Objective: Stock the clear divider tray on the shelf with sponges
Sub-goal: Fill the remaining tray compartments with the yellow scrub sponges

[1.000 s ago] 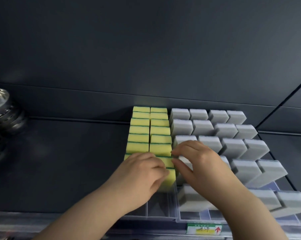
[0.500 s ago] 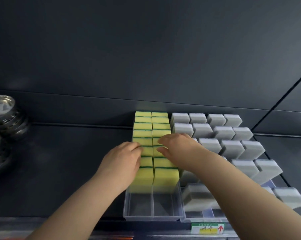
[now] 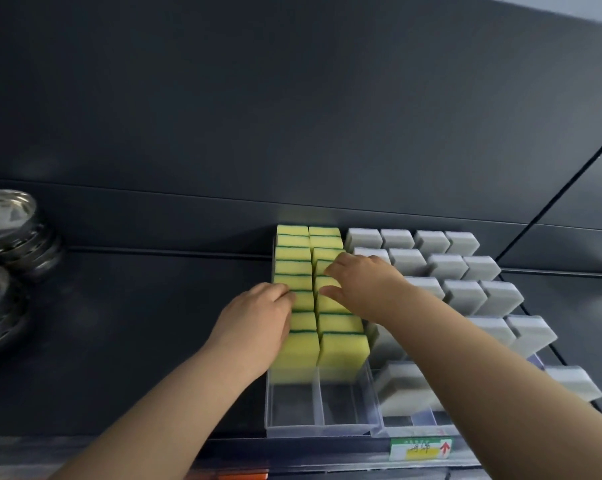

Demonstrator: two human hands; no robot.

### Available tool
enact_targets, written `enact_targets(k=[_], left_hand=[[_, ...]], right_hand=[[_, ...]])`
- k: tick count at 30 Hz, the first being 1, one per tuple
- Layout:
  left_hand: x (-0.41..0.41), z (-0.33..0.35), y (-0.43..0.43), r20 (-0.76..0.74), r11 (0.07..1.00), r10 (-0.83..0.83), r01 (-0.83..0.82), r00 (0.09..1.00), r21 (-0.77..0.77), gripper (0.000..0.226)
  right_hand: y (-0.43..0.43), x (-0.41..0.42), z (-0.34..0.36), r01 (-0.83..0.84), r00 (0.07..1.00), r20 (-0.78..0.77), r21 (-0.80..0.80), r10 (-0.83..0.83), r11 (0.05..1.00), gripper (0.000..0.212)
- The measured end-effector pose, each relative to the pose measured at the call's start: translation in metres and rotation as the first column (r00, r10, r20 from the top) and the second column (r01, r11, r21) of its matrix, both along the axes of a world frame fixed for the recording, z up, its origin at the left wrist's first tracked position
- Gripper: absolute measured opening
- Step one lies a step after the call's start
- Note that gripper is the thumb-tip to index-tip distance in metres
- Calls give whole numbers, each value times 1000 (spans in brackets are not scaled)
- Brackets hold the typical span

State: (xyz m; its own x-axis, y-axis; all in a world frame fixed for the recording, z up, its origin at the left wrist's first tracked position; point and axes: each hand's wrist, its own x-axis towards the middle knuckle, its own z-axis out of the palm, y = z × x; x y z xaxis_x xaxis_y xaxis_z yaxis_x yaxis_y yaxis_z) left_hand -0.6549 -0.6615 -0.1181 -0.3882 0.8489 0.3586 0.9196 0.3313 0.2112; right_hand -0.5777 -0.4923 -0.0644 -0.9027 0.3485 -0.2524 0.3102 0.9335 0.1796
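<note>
Right hand (image 3: 358,285) pinches a yellow sponge (image 3: 327,282) in the clear divider tray (image 3: 292,424); left hand (image 3: 258,320) alongside, grasp unclear; dark shelf (image 3: 137,323), steel bowls (image 3: 8,230) leftward

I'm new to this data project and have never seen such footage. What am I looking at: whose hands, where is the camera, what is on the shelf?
No machine here: a person works with bare hands, and the one picture comes from a camera worn on their head, looking forward and down. On the dark shelf stands a clear divider tray holding two lanes of yellow sponges on edge; its front sections are empty. Right of it stand grey sponges; far left, stacked metal bowls. The right hand pinches one of the yellow sponges in the right lane. The left hand rests against the left lane; whether it grips is unclear.
</note>
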Motion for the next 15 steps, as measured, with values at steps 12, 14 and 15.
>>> enact_targets(k=[12,14,15], left_hand=[[-6,8,-13,32,991,-130,129,991,48,23],[-7,14,-18,61,986,-154,149,986,80,31],[-7,16,-19,66,983,-162,155,985,96,34]], right_hand=[[-24,19,5,185,957,-197,-145,-211,972,42],[-32,31,11,194,918,-308,-204,-251,959,42],[-37,38,14,194,888,-370,-236,-273,952,42]])
